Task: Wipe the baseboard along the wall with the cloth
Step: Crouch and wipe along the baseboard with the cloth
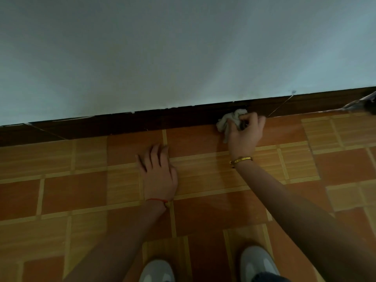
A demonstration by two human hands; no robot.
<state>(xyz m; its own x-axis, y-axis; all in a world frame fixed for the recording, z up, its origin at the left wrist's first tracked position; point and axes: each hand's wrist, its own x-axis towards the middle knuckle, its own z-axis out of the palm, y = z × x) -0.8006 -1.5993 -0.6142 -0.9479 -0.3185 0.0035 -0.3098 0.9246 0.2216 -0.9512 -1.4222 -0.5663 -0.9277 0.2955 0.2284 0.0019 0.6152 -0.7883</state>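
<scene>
Two hands work low: the right hand [244,132] clutches a bunched white cloth [230,121] against the dark baseboard [142,123] at the far right, while the left hand [159,171] lies flat on the tiled floor [81,190]. Soft, light and limp, the cloth likely handles best wadded in the fist.

Floor under me: orange-brown tiles [203,210] with pale striped grout bands. My 2 grey shoes at bottom edge, left shoe [156,271], right shoe [257,263]. Gold bracelet [241,160] on 1 wrist, red string [156,200] on other. Thin wire [280,106] leaning near far right. Blurry clutter [364,104] at right edge, can't identify.
</scene>
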